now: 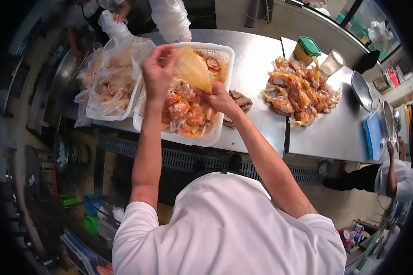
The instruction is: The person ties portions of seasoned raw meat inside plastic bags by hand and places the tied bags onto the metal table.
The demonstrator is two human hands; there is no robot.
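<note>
A yellow-stained clear plastic bag (193, 69) is stretched over a white crate (230, 68). My right hand (219, 98) pinches the bag's lower corner. At its other end my left hand (158, 71) has its fingers curled against the bag, slightly blurred. I cannot make out what the bag contains, if anything. Under both hands, the crate holds orange marinated meat pieces (195, 114) in a clear liner. Just right of the crate lies a crumpled brown cloth or paper (239, 101), partly hidden by my right forearm.
Filled bags of orange meat (303, 94) are heaped on the steel table (254, 50) at right, beside a green-lidded tub (307, 48) and a clear container (332, 63). Another crate (109, 114) with pale bagged meat stands left. Co-workers are at far left and right.
</note>
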